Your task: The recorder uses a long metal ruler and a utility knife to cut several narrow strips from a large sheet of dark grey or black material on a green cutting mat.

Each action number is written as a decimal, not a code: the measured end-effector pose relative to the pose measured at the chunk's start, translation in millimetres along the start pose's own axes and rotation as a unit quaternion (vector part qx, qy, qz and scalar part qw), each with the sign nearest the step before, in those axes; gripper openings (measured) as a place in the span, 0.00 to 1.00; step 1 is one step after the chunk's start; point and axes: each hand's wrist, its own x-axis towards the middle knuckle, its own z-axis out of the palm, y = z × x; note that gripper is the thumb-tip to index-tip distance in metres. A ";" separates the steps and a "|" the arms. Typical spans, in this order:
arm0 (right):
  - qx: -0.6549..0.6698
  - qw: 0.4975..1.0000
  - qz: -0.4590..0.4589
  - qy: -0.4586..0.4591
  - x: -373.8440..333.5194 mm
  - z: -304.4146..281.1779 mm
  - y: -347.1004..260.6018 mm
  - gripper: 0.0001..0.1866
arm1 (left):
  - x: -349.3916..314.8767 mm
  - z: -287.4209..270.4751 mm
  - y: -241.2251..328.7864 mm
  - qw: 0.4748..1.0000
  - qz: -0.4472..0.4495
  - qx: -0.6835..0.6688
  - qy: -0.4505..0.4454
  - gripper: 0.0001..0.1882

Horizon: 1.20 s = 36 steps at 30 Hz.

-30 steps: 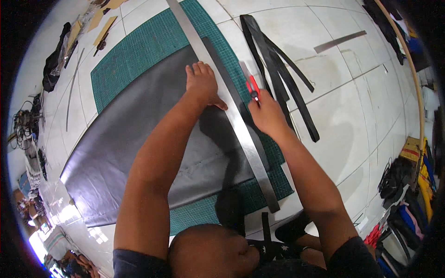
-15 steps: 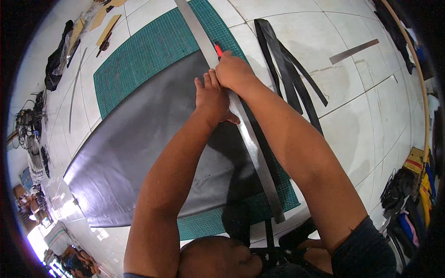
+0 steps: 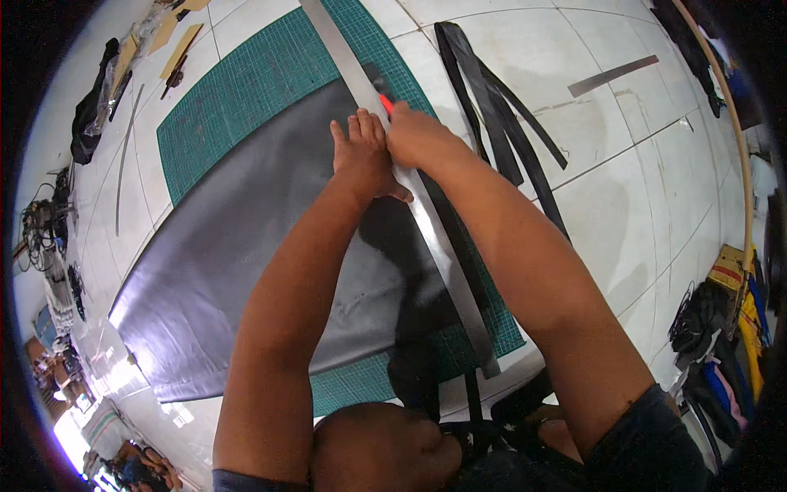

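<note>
A long metal ruler [image 3: 443, 246] lies slantwise across a black leather-like sheet [image 3: 270, 238], which rests on a green cutting mat [image 3: 221, 107]. My left hand [image 3: 363, 160] presses flat on the ruler and the sheet beside it, fingers stretched out and thumb across the metal. Just right of it, my right hand [image 3: 422, 139] is closed round a red utility knife [image 3: 385, 103], held against the ruler's right edge. Most of the knife is hidden in my fist, and its blade cannot be made out. A narrow dark strip of the sheet runs along the ruler's right side.
Several black strips [image 3: 496, 115] lie on the white tiled floor right of the mat, with a short metal ruler [image 3: 613, 75] farther right. Tan pieces [image 3: 182, 51] and black material [image 3: 94, 123] lie far left. Bags and cloth [image 3: 721, 353] are heaped at the right.
My right hand has drawn the knife a little toward me along the ruler's edge. A bit of dark strip now shows beyond it. My left hand keeps its place; the whole view has shifted slightly.
</note>
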 end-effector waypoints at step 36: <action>-0.050 0.998 0.034 0.006 -151.8 -14.9 84.5 0.16 | 5.4 -2.0 9.1 0.997 -0.046 -0.055 -0.023 0.80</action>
